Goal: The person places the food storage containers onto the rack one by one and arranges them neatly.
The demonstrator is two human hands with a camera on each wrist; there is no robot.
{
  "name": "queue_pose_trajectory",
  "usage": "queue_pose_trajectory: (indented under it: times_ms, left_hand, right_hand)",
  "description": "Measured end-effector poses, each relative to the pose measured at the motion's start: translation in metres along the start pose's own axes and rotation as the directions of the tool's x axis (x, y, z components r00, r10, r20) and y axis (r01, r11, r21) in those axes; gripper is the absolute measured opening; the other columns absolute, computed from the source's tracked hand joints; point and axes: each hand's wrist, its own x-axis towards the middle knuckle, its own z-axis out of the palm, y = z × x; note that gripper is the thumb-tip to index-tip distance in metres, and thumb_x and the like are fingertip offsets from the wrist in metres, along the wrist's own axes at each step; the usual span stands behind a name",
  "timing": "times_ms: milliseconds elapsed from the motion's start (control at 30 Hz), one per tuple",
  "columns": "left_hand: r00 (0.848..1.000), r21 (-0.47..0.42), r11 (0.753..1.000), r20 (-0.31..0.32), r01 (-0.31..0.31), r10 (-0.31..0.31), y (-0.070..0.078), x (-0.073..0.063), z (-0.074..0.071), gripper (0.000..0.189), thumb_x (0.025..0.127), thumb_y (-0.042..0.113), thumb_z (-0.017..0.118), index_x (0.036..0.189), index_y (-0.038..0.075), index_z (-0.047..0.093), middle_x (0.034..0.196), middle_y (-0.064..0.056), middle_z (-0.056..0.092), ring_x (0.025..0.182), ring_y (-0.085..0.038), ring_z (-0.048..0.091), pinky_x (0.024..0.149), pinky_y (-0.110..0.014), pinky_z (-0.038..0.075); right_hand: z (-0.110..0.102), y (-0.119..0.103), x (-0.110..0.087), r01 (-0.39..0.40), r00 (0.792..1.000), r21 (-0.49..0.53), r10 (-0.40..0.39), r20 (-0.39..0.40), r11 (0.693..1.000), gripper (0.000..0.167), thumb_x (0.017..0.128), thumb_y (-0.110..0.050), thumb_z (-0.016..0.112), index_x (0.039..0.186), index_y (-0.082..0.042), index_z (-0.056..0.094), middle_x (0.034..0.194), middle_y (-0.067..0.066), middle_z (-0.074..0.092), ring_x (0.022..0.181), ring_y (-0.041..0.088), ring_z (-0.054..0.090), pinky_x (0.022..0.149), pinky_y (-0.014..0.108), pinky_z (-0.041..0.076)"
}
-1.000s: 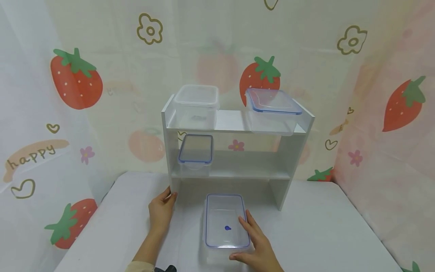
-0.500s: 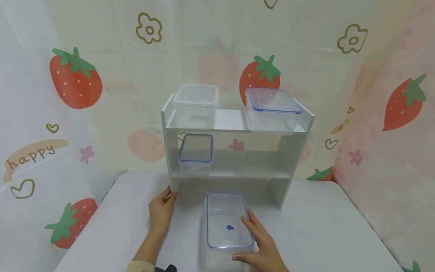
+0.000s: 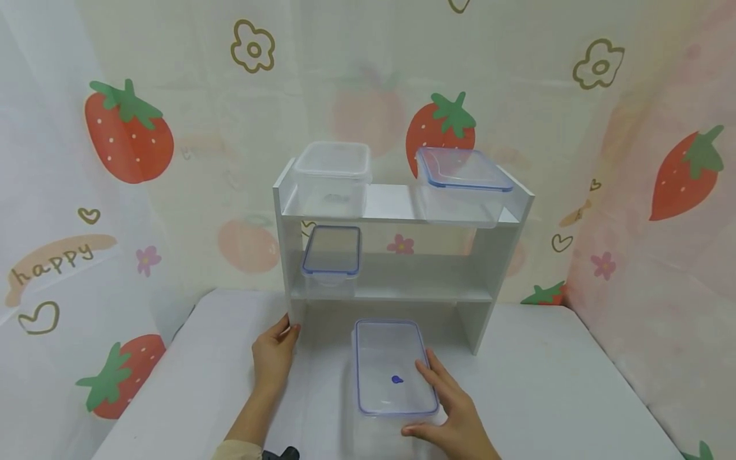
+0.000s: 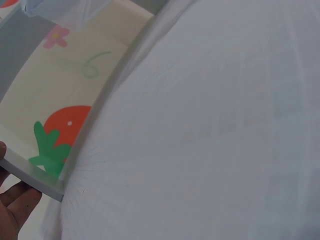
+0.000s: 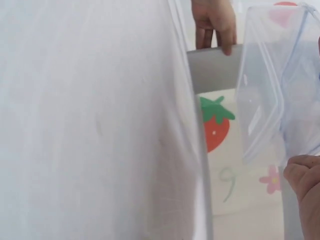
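Note:
A clear plastic food container [image 3: 391,358] with a blue-rimmed lid is in front of the shelf's lower opening. My right hand [image 3: 454,415] grips it by the near right corner, thumb at the front and fingers along the right side. In the right wrist view the container [image 5: 262,85] appears raised off the white tabletop. My left hand [image 3: 273,358] pinches the front edge of the left side panel of the white shelf [image 3: 422,291], low down. The left wrist view shows fingers on both faces of that panel [image 4: 35,179].
On the top tier stand a frosted-lid container [image 3: 332,182] at left and a blue-rimmed one [image 3: 462,185] at right. A smaller blue-rimmed container [image 3: 331,252] sits at the middle tier's left end. A strawberry-print curtain [image 3: 201,160] hangs behind the white-covered table [image 3: 546,383].
My right hand has carried the container slightly to the right and forward toward the shelf. The left hand keeps its place on the side panel.

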Motion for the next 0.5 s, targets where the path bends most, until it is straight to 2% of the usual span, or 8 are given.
queue_pose_trajectory:
  times_ms: [133,233,333,500]
  left_hand:
    - [1.000,-0.003,1.000,0.007,0.006,-0.006,0.000,0.000,0.000,0.039,0.098,0.019,0.072,0.134,0.008,0.067,0.128,-0.013,0.070,0.108,-0.029,0.073,0.083,-0.032,0.062]
    - [1.000,0.000,1.000,0.008,0.016,-0.016,0.001,0.001,-0.001,0.039,0.098,0.020,0.072,0.135,0.008,0.067,0.129,-0.013,0.070,0.109,-0.029,0.073,0.084,-0.035,0.062]
    - [1.000,0.003,1.000,0.005,0.017,-0.017,0.000,0.001,-0.001,0.039,0.098,0.020,0.072,0.135,0.008,0.067,0.129,-0.013,0.070,0.109,-0.029,0.073,0.087,-0.040,0.062]
    - [1.000,-0.003,1.000,0.013,0.023,-0.023,-0.001,0.002,0.000,0.039,0.098,0.020,0.072,0.135,0.007,0.066,0.131,-0.013,0.069,0.110,-0.030,0.073,0.087,-0.039,0.062]
  right_hand:
    - [-0.004,-0.003,0.002,0.009,1.000,0.001,-0.009,-0.004,1.000,0.099,0.069,-0.017,0.096,0.153,-0.002,0.045,0.165,0.027,0.024,0.154,0.009,0.023,0.111,0.015,0.038]
    - [-0.007,-0.004,0.003,0.013,1.000,0.000,-0.013,-0.003,1.000,0.098,0.069,-0.017,0.096,0.152,-0.002,0.046,0.164,0.030,0.024,0.155,0.010,0.022,0.112,0.015,0.037]
    - [-0.010,-0.006,0.004,0.011,1.000,0.006,-0.011,0.000,1.000,0.098,0.070,-0.016,0.095,0.153,-0.002,0.045,0.165,0.028,0.024,0.155,0.011,0.022,0.113,0.015,0.036]
    - [-0.015,-0.010,0.006,0.011,1.000,0.021,-0.011,0.004,1.000,0.097,0.070,-0.014,0.094,0.153,-0.002,0.046,0.166,0.028,0.023,0.155,0.010,0.022,0.113,0.015,0.036]
